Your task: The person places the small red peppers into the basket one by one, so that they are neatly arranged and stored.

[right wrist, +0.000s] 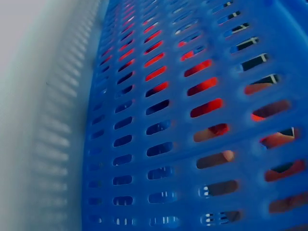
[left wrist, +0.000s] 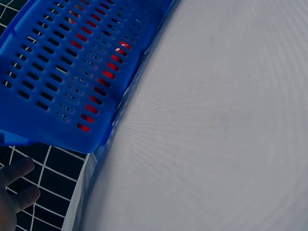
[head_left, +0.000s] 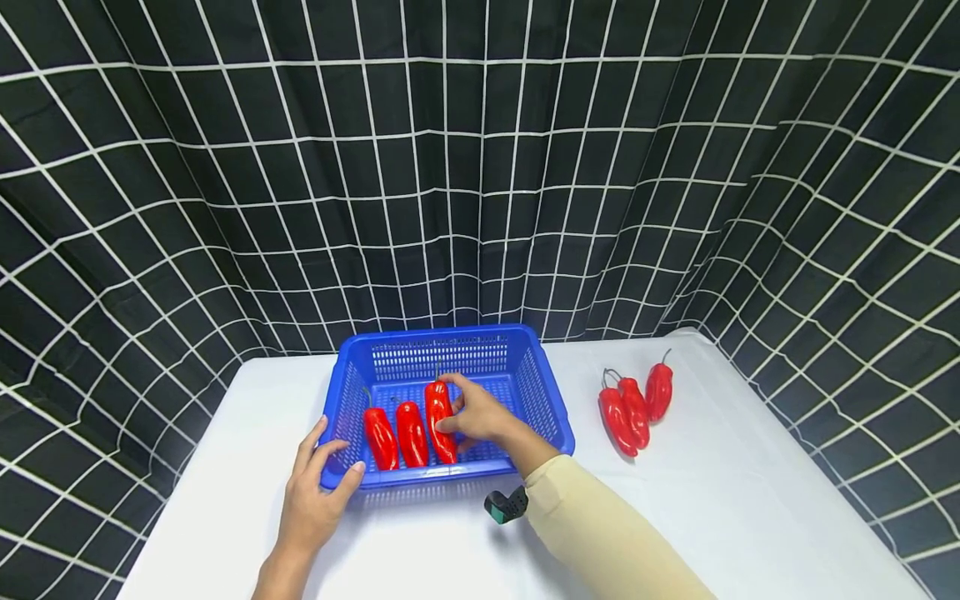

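In the head view, three long red peppers lie side by side in a blue plastic basket (head_left: 551,375): a left pepper (head_left: 381,437), a middle pepper (head_left: 412,433) and a right pepper (head_left: 435,404). My right hand (head_left: 482,412) reaches over the front rim and pinches the right pepper between thumb and fingers. Around the basket's front left corner, my left hand (head_left: 311,504) has its fingers spread; whether they touch the rim I cannot tell. Through the slotted wall (right wrist: 178,159) in the right wrist view, red peppers and parts of my fingers show.
Right of the basket, three more red peppers (head_left: 633,412) with stems lie on the white tablecloth (head_left: 720,467). A black wrist device (head_left: 506,506) sits by my right sleeve. Black cloth with a white grid (head_left: 465,167) hangs behind and at both sides.
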Action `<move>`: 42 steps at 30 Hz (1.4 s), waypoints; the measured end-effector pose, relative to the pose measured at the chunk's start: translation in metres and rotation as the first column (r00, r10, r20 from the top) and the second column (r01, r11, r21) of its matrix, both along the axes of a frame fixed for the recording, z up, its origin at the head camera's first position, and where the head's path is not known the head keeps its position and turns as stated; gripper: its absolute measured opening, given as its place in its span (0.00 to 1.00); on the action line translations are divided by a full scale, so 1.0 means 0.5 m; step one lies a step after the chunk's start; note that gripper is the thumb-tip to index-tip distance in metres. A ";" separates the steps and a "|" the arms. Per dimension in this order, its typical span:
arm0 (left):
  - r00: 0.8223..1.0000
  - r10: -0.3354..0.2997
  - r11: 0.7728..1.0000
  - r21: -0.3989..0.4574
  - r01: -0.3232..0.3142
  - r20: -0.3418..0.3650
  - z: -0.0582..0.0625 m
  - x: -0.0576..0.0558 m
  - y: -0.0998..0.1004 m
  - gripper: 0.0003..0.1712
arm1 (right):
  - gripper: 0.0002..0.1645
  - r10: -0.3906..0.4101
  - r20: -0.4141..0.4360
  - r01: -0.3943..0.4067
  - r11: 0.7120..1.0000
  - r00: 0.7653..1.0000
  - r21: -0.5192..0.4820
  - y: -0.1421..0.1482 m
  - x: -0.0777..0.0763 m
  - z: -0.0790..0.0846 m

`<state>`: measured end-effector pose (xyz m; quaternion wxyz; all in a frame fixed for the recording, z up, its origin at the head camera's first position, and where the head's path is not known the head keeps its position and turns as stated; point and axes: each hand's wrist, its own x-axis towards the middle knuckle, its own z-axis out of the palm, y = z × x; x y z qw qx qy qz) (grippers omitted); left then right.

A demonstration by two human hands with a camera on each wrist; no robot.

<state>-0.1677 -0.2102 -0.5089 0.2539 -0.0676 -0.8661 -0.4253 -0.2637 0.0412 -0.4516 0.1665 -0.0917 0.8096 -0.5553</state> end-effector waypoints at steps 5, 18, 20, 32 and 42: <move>1.000 0.007 1.000 0.000 -0.007 -0.020 0.001 0.001 -0.006 0.18 | 0.47 -0.009 -0.005 0.009 0.996 1.000 0.091 -0.016 -0.010 -0.010; 0.999 0.025 1.000 0.007 -0.024 -0.023 0.003 0.003 -0.014 0.18 | 0.44 -0.014 0.028 0.009 0.987 1.000 0.160 -0.036 -0.014 -0.008; 1.000 0.019 1.000 0.011 -0.018 -0.021 0.004 0.003 -0.014 0.18 | 0.43 -0.008 0.012 0.006 0.983 1.000 0.182 -0.035 -0.014 -0.007; 1.000 0.021 1.000 0.013 -0.020 -0.020 0.003 -0.002 -0.010 0.18 | 0.41 -0.031 0.006 0.029 0.976 0.999 0.217 -0.027 -0.018 -0.007; 1.000 0.004 1.000 0.022 -0.004 -0.018 -0.004 -0.002 -0.004 0.19 | 0.40 -0.049 -0.020 0.051 0.994 0.999 0.095 -0.007 -0.003 -0.004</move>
